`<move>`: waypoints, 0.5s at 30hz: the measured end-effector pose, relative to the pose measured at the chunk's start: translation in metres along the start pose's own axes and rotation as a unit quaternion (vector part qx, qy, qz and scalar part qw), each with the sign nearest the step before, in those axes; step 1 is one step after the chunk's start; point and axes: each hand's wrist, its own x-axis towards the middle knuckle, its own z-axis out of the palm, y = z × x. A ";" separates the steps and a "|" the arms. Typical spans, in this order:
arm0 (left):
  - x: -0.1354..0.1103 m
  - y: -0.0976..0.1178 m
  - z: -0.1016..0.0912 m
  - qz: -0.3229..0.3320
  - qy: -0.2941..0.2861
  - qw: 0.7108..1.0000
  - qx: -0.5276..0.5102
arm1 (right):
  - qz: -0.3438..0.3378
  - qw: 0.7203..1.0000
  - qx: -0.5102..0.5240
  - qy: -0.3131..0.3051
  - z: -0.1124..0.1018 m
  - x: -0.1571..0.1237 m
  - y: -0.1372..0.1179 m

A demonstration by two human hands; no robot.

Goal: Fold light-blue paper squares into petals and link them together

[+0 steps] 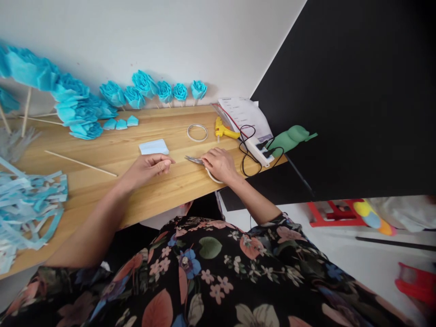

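On the wooden table, my right hand (220,163) is closed over a pair of scissors (194,160). Their metal blades point left, and a white loop, seemingly the handle, shows below the palm. My left hand (150,169) is a short way to the left, its fingers curled and the thumb pressed against them. Whatever those fingers hold, if anything, is too small or hidden to make out. Just behind the left hand lies a pale blue stack of paper (154,146). A roll of tape (197,132) rests flat beyond the scissors.
Blue paper flowers (145,84) line the wall, with cut blue pieces (121,124) before them. A thin stick (81,163) and paper strips (30,209) lie left. At right are a yellow glue gun (225,129), a power strip (259,151) with cables and a green object (289,138).
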 end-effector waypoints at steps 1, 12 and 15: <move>0.000 0.000 0.000 0.000 -0.001 1.000 0.002 | -0.004 1.000 0.002 -0.005 0.001 0.000 0.000; 0.001 0.000 0.001 -0.023 0.010 1.000 0.019 | -0.014 0.997 0.024 -0.066 -0.002 0.004 0.001; 0.001 0.000 0.000 -0.028 0.014 0.999 0.022 | -0.019 0.996 0.030 -0.085 -0.008 0.006 -0.001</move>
